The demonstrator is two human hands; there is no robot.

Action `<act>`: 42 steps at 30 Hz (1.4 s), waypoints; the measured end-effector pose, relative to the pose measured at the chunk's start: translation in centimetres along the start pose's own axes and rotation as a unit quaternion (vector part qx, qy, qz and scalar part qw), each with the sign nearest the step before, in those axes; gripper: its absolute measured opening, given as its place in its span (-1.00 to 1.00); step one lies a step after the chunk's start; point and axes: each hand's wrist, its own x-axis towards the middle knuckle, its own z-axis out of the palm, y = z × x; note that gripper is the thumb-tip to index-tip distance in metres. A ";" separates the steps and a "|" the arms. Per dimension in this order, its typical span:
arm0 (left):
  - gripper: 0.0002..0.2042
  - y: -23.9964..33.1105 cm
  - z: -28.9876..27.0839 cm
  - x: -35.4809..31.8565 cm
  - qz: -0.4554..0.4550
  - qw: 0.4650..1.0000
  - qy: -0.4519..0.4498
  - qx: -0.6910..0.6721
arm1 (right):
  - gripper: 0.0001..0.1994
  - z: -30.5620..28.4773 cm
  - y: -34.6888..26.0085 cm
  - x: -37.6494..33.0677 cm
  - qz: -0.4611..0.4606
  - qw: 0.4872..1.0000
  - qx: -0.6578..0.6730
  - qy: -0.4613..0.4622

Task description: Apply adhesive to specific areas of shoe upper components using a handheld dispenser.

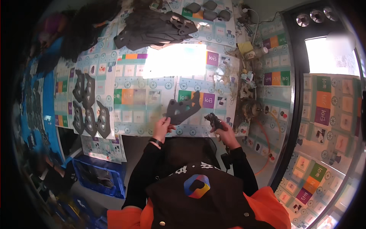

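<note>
My left hand pinches the near left corner of a dark grey flat part with cut-out holes and a narrow arm pointing up to the right. The part is held above the near edge of the patterned table. To its right, my right hand is wrapped round a dark hand tool, whose head points up and left toward the part. Part and tool are apart. The tool's exact kind is too dark to make out.
A heap of similar grey parts lies at the back. Several more parts lie in rows on the left. Small dark blocks sit at the far edge. A blue crate stands below left. Clutter and an orange hose line the right side.
</note>
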 end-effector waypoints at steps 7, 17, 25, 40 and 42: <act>-0.67 -7.9 3.2 2.7 -0.031 0.984 -0.014 0.173 | -0.67 0.4 2.3 0.8 0.055 0.997 -0.031 -0.034; -0.55 -8.2 4.5 1.2 0.003 0.907 0.013 0.421 | -0.82 2.3 6.5 2.2 -0.026 0.984 -0.160 -0.077; -0.54 -8.9 4.3 2.1 0.024 0.895 0.017 0.445 | -0.83 2.7 7.4 3.6 0.000 0.987 -0.139 -0.076; -0.51 -8.8 4.2 2.2 0.004 0.900 0.024 0.435 | -0.87 3.8 6.2 3.6 0.014 0.988 -0.109 -0.111; -0.51 -9.0 4.2 2.3 0.005 0.897 0.025 0.441 | -0.86 3.8 6.2 3.6 0.013 0.987 -0.121 -0.105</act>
